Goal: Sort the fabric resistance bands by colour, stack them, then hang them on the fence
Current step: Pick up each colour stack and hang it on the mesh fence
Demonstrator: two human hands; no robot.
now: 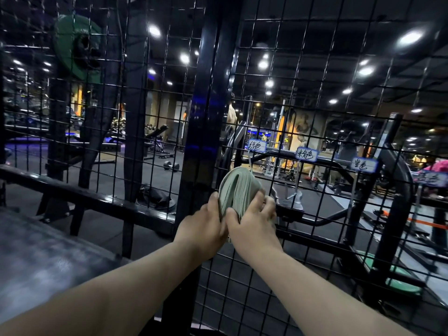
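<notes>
fingers (259, 199) of both hands curled round a stack of grey-green bands (238, 187) | left hand (203, 226) grips its left edge, right hand (252, 224) its right edge | stack held on edge close before the wire fence (315, 238), just below the leftmost label (256, 145) | dumbbell (171, 165) on floor beyond

Ceiling spotlights (410, 38) — dark gym floor (155, 172)

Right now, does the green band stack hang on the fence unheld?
No, the left hand and right hand both grip the green band stack.
</notes>
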